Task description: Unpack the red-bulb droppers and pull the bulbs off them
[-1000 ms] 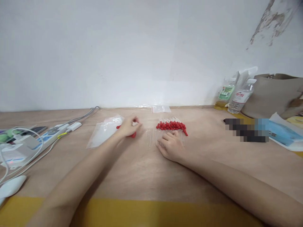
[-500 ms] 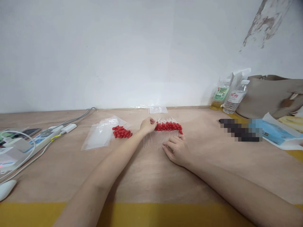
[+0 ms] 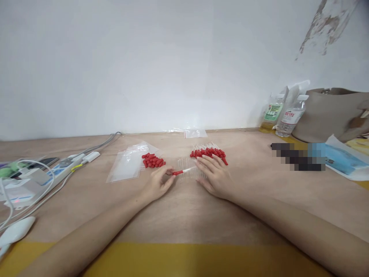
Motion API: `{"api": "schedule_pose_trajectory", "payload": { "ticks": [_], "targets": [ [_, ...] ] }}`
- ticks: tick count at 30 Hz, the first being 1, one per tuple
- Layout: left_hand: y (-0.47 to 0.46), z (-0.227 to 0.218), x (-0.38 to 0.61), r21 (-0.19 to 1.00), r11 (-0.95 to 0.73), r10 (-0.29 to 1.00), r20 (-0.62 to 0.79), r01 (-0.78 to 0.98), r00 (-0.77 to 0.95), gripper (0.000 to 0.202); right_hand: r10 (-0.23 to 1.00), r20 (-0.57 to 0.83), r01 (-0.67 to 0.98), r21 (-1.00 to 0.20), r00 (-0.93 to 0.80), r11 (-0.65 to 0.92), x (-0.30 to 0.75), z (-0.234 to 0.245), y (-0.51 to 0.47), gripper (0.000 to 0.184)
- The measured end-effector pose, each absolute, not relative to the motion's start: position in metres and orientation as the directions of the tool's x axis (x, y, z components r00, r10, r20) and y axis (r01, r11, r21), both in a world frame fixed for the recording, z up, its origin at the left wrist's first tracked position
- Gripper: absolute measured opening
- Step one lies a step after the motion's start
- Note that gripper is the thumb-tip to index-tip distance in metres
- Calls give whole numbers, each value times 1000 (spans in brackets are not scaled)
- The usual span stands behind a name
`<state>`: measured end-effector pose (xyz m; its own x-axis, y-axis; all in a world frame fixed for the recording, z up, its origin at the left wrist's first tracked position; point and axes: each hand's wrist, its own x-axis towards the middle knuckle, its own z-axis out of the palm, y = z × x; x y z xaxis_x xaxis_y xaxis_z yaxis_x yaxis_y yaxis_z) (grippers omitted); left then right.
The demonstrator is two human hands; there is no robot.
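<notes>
My left hand (image 3: 158, 181) pinches the red end of a white stick with a red cap (image 3: 178, 172). The stick lies nearly level, its white end pointing right toward my right fingers. My right hand (image 3: 215, 175) rests palm down with fingers stretched out over the right part of a row of clear thin tubes (image 3: 184, 163). Whether its fingertips touch the stick's end, I cannot tell. Just behind that hand lies a bundle of red-capped white sticks (image 3: 211, 151), red ends toward me. A heap of loose red caps (image 3: 153, 160) sits left of the tubes.
Clear plastic bags (image 3: 125, 165) lie left of the caps, another bag (image 3: 196, 133) by the wall. At left are a power strip (image 3: 62, 169) with cables and a white spoon-shaped object (image 3: 19, 231). Bottles (image 3: 290, 117), a grey bag (image 3: 331, 115) and a blue packet (image 3: 344, 159) stand right.
My left hand has moved from the bundle toward me and left, and now has a red-capped stick. My right hand's fingers have straightened over the tubes. The view has shifted slightly.
</notes>
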<state>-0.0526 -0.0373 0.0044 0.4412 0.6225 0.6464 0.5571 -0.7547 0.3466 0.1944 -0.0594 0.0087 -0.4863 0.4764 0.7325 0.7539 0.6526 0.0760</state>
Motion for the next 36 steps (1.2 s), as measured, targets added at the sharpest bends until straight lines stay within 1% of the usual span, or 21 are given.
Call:
{"api": "schedule_pose_trajectory", "payload": {
  "ticks": [2,3,6,8,12,17,19,22,24,27,36],
  "targets": [
    [-41,2,-51,302,-786,580,661,540,476,17,475,694,723,94,-540,684,190,7,-56,36],
    [-42,2,-50,289,-797,567,660,531,492,16,479,683,712,86,-551,697,188,5,-54,33],
    [-45,3,-47,278,-811,552,654,515,517,17,492,685,683,12,-537,730,183,-4,-47,24],
    [-46,4,-44,266,-817,545,648,512,532,21,493,695,657,-40,-523,753,182,-9,-45,21],
    [-45,3,-34,208,-830,517,635,517,574,28,489,704,600,-112,-515,793,179,-13,-45,19],
    [-40,0,-25,82,-857,432,652,509,623,13,435,725,501,-144,-534,854,173,-13,-49,17],
    [-41,2,-25,47,-852,433,623,521,652,12,422,734,475,-154,-532,867,173,-11,-51,18],
    [-46,10,-25,13,-842,459,540,539,705,16,424,721,454,-168,-548,875,174,-8,-55,20],
    [-50,15,-25,5,-839,478,485,545,732,19,428,706,458,-164,-564,874,176,-6,-58,20],
    [-53,18,-24,9,-835,497,439,550,748,23,421,693,465,-139,-585,874,178,-7,-59,20],
    [-58,21,-30,89,-838,528,381,538,759,26,358,687,493,0,-632,870,185,-13,-61,23]
  ]
}}
